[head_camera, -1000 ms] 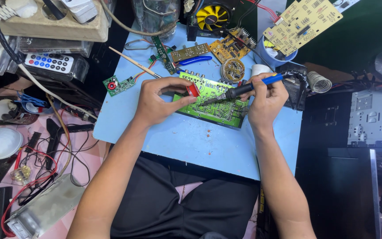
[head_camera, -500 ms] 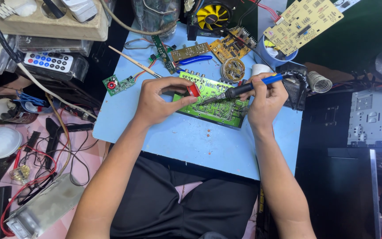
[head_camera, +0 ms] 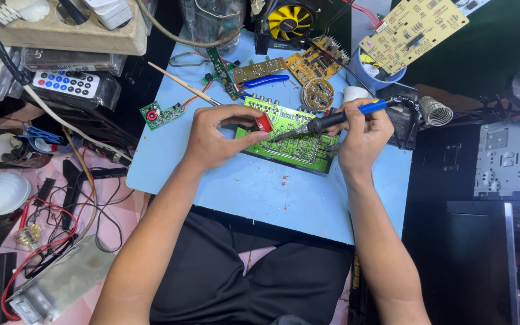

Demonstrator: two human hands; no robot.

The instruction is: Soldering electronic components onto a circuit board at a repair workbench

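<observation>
The left hand pinches a red part at the green board lying on the blue table. The right hand grips a soldering iron, tip on the board.

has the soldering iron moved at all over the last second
No. The soldering iron keeps its tip at the same spot on the green circuit board, just right of the red part.
</observation>
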